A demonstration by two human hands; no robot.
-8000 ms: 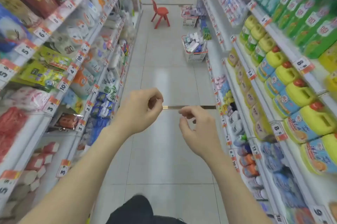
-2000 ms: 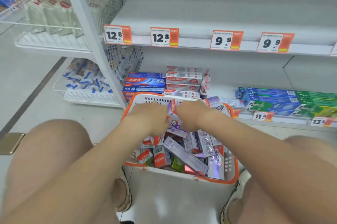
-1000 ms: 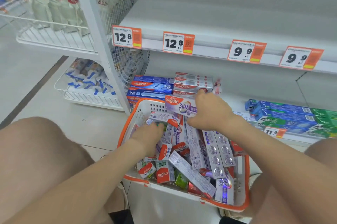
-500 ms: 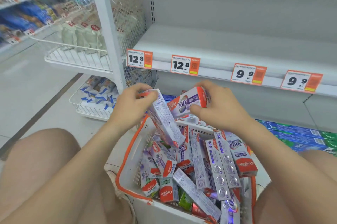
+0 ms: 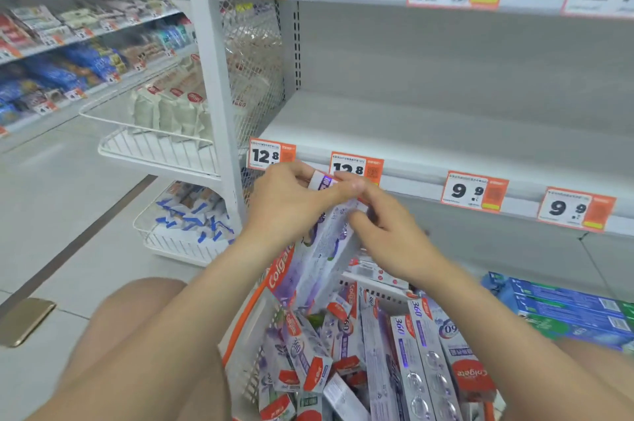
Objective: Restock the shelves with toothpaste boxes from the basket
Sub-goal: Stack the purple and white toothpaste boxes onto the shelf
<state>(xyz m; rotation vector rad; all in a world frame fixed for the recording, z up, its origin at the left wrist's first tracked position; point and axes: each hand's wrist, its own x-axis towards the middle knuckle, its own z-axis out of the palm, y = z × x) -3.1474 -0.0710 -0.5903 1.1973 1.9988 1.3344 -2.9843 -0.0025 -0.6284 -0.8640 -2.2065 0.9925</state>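
My left hand (image 5: 291, 204) and my right hand (image 5: 384, 232) both grip the upper end of lavender-and-red toothpaste boxes (image 5: 322, 249), held together and tilted, just below the front edge of a bare grey shelf (image 5: 429, 132). How many boxes are in the bundle is hard to tell. Below them stands a white basket with an orange rim (image 5: 250, 328), holding several more toothpaste boxes (image 5: 408, 352) lying in a jumble between my knees.
Price tags reading 12.8 (image 5: 269, 154) and 9.9 (image 5: 473, 190) line the shelf edge. Blue and green boxes (image 5: 566, 311) lie on the lowest shelf at right. A white upright post (image 5: 212, 94) and wire baskets (image 5: 161, 146) stand to the left. Tiled floor lies beyond.
Both hands rose from the basket with a box each, then brought the boxes together in front of the 12.8 tags. The view tilted up toward the bare shelf.
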